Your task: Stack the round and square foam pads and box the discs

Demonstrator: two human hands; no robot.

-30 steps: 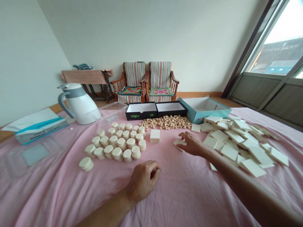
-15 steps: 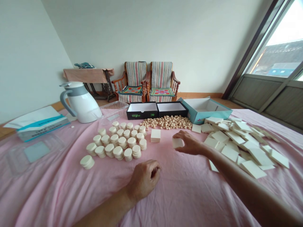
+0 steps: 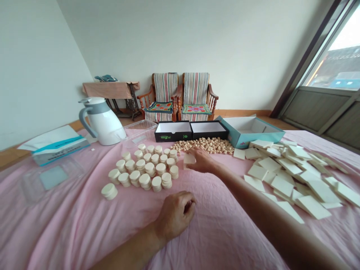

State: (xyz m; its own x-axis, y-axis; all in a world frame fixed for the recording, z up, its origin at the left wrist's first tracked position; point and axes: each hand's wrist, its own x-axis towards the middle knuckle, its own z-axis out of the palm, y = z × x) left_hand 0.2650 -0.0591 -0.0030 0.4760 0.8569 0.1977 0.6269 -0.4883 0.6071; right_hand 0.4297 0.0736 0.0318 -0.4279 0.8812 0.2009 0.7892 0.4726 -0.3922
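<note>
My right hand [image 3: 201, 160] reaches to the middle of the cloth, its fingers around a pale square wooden tile [image 3: 188, 159] on top of a small stack of such tiles. The hand covers part of that stack. My left hand [image 3: 177, 213] rests closed on the pink cloth, its fingers curled in with nothing showing in them. Beyond it to the left stand several short stacks of round wooden discs [image 3: 145, 180]. A loose heap of square tiles [image 3: 281, 183] spreads at the right. Behind my right hand lies a pile of small wooden pieces [image 3: 208, 145].
Two black box trays [image 3: 173, 137] and a light-blue box [image 3: 247, 139] stand at the back. To the left are a white thermos jug [image 3: 105, 125], a tissue pack [image 3: 60, 150] and clear plastic containers [image 3: 53, 180]. Pink cloth [image 3: 225, 232] covers the surface.
My right hand has moved left with a square tile, from beside the tile heap to the small stack. My left hand keeps its place. The view has shifted slightly.
</note>
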